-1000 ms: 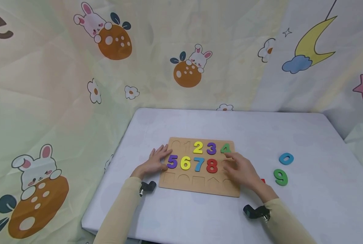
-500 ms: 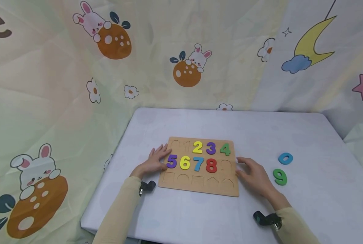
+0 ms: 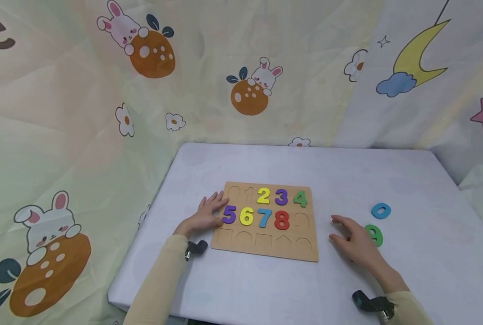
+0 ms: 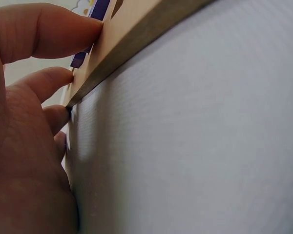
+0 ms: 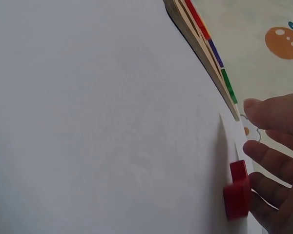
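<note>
A wooden number board (image 3: 265, 251) lies on the table with coloured numbers 2 through 8 set in it. The left hand (image 3: 202, 217) rests at its left edge, thumb beside the purple 5 (image 3: 229, 215), fingers extended. In the left wrist view, the thumb (image 4: 71, 31) touches the board's top. To the right of the board, the right hand (image 3: 359, 244) hovers with fingers apart and holds nothing. A red piece (image 5: 238, 197) stands out below its fingers in the right wrist view; the hand hides it in the head view. The green 9 (image 3: 380, 235) is partly covered by that hand.
A blue 0 (image 3: 374, 211) lies on the white-covered table (image 3: 338, 171) behind the 9. Outlined recesses for the 0, 1 and 9 show on the board, with a row of shapes along its front. A patterned cloth (image 3: 200, 58) hangs behind the table.
The right hand has withdrawn from beside the green 4 and moved right and toward the front, off the board. The left hand and the board have stayed in place.
</note>
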### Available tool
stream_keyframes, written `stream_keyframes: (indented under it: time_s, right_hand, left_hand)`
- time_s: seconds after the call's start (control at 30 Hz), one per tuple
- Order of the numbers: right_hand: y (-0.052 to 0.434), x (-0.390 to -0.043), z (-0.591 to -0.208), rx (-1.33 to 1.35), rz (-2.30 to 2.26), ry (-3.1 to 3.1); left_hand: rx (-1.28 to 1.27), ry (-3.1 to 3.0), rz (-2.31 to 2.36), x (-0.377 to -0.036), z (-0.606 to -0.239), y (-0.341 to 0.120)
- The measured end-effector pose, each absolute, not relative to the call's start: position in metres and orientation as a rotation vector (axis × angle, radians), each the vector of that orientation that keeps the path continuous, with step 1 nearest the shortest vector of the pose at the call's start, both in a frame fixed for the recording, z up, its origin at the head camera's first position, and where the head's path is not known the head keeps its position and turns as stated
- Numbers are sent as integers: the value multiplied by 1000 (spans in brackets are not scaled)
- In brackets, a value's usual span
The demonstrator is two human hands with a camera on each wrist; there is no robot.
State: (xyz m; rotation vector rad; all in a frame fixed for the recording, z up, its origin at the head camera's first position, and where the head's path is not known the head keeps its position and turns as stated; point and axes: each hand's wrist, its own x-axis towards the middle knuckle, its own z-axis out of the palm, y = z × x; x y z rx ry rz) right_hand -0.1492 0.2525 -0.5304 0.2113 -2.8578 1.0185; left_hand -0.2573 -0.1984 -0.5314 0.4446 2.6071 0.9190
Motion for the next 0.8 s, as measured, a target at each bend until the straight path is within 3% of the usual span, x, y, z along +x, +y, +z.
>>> stream_keyframes:
  time_s: [0.8]
  right_hand:
    - [287, -119, -520, 223, 1002, -3050]
  left_hand:
    - [431, 2604, 932, -258, -533, -198]
